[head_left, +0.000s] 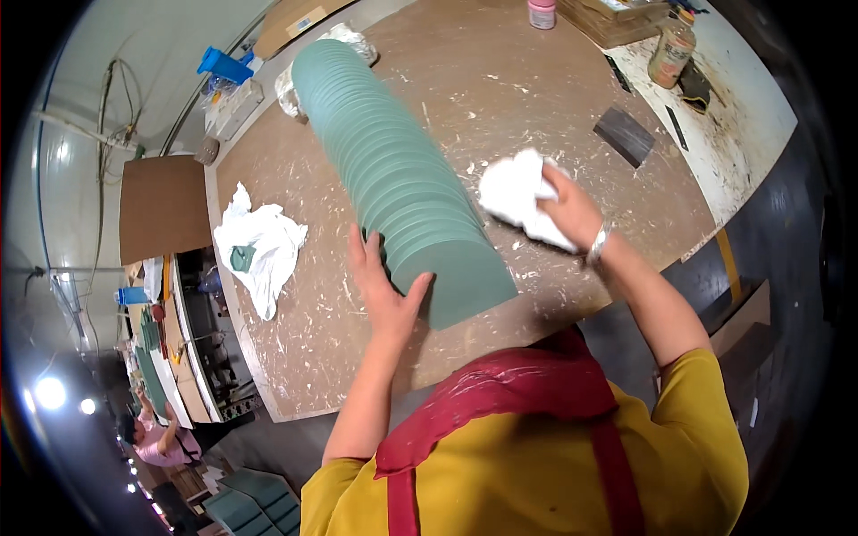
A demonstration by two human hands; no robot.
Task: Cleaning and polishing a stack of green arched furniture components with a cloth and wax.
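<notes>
A long row of green sheets (411, 192) with curved edges lies overlapped on the brown work table (536, 98), running from far left toward me. Against the left edge of the nearest sheets rests my left hand (389, 299), its fingers stretched apart and the thumb over the top sheet. My right hand (572, 210) is closed round a bunched white cloth (518, 189), just right of the row and apart from it. The cloth is slightly blurred. Left of the row, another white cloth (264, 246) lies crumpled, with a small green patch on it.
A dark grey rectangular block (624, 136) lies on the right of the table. Farther back stand a bottle (672, 52) and a pink jar (542, 12). White wrapping (349, 40) sits at the row's far end. Another person (161, 438) is at the far lower left.
</notes>
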